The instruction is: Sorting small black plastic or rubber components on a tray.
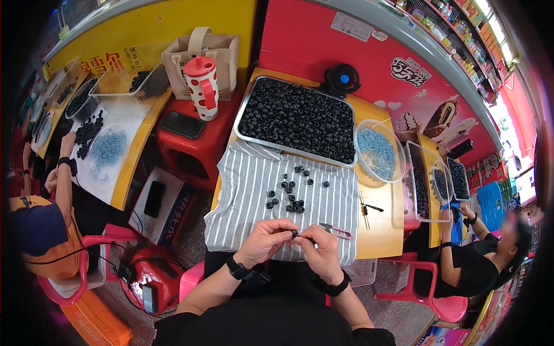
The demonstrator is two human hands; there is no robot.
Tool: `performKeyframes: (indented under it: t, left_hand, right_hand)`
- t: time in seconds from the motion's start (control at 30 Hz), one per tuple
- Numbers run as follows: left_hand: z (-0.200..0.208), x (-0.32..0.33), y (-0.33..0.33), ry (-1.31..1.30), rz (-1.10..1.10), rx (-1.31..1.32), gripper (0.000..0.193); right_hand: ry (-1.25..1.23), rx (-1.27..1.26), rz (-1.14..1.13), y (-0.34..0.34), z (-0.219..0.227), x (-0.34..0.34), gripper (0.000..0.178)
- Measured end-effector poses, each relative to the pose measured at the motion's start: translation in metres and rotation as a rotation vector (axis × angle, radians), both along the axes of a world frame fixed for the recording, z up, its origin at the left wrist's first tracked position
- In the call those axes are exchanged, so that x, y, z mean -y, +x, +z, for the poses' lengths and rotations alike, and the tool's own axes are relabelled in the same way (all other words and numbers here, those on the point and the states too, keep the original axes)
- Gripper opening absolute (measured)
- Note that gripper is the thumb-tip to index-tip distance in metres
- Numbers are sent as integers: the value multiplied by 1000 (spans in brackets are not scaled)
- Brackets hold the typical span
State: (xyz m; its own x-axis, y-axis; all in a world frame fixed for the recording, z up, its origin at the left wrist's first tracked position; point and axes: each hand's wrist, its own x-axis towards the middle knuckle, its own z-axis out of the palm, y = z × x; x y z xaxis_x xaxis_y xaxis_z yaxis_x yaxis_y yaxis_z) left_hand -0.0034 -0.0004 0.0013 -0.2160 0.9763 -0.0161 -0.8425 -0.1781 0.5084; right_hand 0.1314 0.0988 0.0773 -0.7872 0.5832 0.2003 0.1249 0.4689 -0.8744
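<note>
Over the near edge of a grey and white striped cloth [242,196], my two hands meet at a small black round part [295,233]. My left hand [266,241] pinches it between thumb and fingertips. From the other side, my right hand [321,249] has closed its fingertips on the same part. Beside the right hand lies a small pink-handled tool [337,232], partly hidden. Several loose black ring-shaped parts [287,185] are scattered on the cloth ahead. Behind them stands a metal tray [271,144] heaped with the same black parts.
A clear bowl [398,180] of small bluish transparent pieces sits right of the tray, thin sticks [364,213] below it. A black fan [341,79] stands behind. Left, a red stool [179,151] bears a dotted tumbler [203,92] and phone. Co-workers sit at tables on both sides.
</note>
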Motion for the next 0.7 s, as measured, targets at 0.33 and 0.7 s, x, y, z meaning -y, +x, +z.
performKeyframes:
  t: [0.33, 0.7]
  left_hand:
    - [-2, 1, 0, 10, -7, -20, 23]
    - [-6, 1, -4, 103, -114, -16, 51]
  right_hand:
    - [-33, -8, -7, 2, -6, 3, 12]
    - [118, -67, 219, 1, -12, 0, 28]
